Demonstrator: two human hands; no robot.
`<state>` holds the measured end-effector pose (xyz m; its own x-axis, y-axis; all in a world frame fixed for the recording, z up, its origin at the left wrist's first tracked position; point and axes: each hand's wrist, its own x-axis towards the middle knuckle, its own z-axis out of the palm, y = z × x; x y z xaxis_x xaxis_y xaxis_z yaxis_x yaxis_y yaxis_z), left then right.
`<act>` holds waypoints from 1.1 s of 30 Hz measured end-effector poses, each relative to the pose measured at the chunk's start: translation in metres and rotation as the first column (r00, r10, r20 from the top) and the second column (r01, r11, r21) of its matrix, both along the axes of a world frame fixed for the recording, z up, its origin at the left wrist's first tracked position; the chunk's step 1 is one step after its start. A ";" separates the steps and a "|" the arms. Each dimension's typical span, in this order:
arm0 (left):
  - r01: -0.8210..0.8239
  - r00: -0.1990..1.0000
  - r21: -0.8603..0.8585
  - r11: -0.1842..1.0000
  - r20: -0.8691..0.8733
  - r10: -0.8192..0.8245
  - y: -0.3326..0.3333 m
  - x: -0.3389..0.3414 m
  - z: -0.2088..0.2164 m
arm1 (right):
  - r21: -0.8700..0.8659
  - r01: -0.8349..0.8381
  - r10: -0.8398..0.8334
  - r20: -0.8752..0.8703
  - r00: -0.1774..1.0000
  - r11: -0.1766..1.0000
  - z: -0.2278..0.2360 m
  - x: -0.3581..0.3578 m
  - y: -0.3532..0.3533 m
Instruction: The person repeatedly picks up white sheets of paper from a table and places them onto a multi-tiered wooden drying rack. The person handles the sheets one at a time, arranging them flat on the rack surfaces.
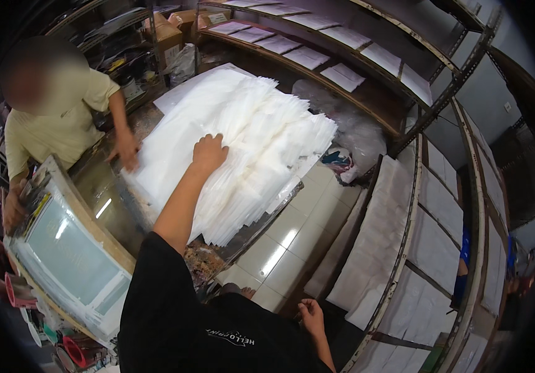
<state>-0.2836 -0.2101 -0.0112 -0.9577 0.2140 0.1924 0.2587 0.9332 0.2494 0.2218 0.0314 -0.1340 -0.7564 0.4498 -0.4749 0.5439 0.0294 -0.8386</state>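
Observation:
A wide pile of thin white sheets (261, 130), fanned into overlapping layers, lies on a worn table. My left hand (210, 154) reaches over the middle of it, fingers curled down onto the top sheets; they look closed on a sheet, though the fingertips are hidden. Low beside my body hangs my right hand (311, 316), its fingers loosely curled with nothing visible in them. It is nearest to the rack on the right. Across the table, a person in a pale yellow shirt (68, 133) has one hand (126, 149) at the pile's left edge.
The person's other hand (14, 208) is on a tilted printing screen (72, 252) with a wooden frame. Racks with white sheets stand behind the table and at right (432, 233). Clear plastic bags (357, 133) lie beyond the pile. Red-rimmed containers (76, 353) sit lower left.

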 end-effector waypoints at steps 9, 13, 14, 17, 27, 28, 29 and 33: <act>0.045 0.995 0.029 0.999 -0.090 -0.042 -0.007 -0.048 -0.056 | 0.131 0.013 -0.018 0.041 0.999 0.991 -0.008 0.001 -0.008; 0.146 0.989 0.105 0.984 -0.007 -0.146 -0.035 -0.080 -0.070 | 0.215 0.001 0.006 -0.029 1.000 0.977 0.006 -0.010 -0.014; 0.181 0.983 0.032 0.983 -0.008 -0.181 -0.037 -0.089 -0.071 | 0.232 0.021 0.000 -0.092 0.996 0.972 -0.003 -0.007 -0.015; 0.306 0.952 0.072 0.949 -0.011 -0.306 -0.015 -0.084 -0.052 | 0.187 0.044 -0.028 -0.089 0.996 0.981 -0.005 0.001 -0.019; 0.373 0.895 -0.032 0.927 -0.251 -0.369 0.005 -0.030 0.013 | 0.149 0.194 -0.163 -0.198 0.966 0.969 0.016 0.008 -0.030; 0.411 0.869 0.022 0.911 -0.311 -0.384 0.016 -0.005 0.029 | 0.135 0.205 -0.169 -0.237 0.957 0.970 0.023 0.007 -0.028; 0.475 0.835 0.051 0.879 -0.341 -0.432 0.029 0.023 0.039 | 0.122 0.215 -0.175 -0.276 0.945 0.969 0.029 0.006 -0.027; 0.716 0.692 0.198 0.669 -0.329 -0.643 0.071 0.137 0.048 | 0.048 0.250 -0.210 -0.407 0.889 0.967 0.070 -0.012 -0.019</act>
<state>-0.1461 -0.1389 0.0367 -0.4911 0.6871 0.5355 0.8705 0.3649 0.3302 0.2101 0.0123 -0.0635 -0.7421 0.6621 -0.1041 0.1699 0.0356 -0.9848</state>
